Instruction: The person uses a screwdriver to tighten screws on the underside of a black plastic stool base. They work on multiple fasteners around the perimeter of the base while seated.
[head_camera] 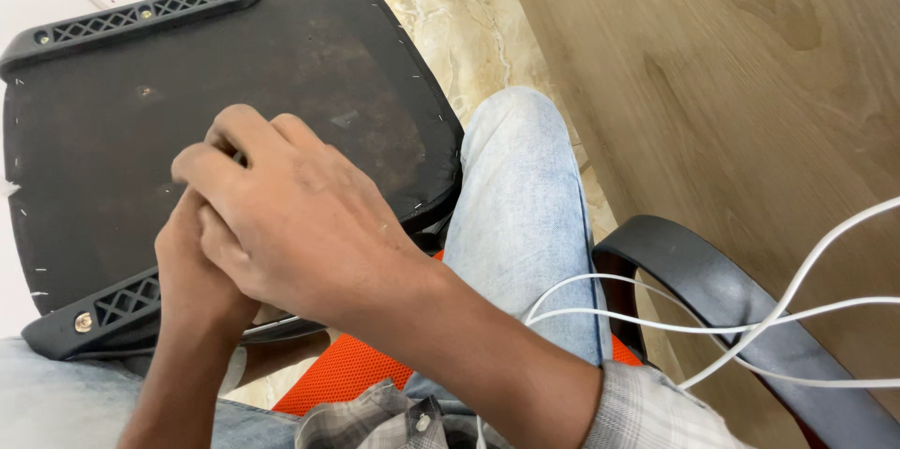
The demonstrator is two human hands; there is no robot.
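Grip's hidden: your right hand point(300, 224) covers your left hand point(192, 266) on that stiff, bulky black upturned chair seat point(103, 121); take its ribbed plastic brackets point(141, 13).

There are no packages, labels, signs or screens to see here.
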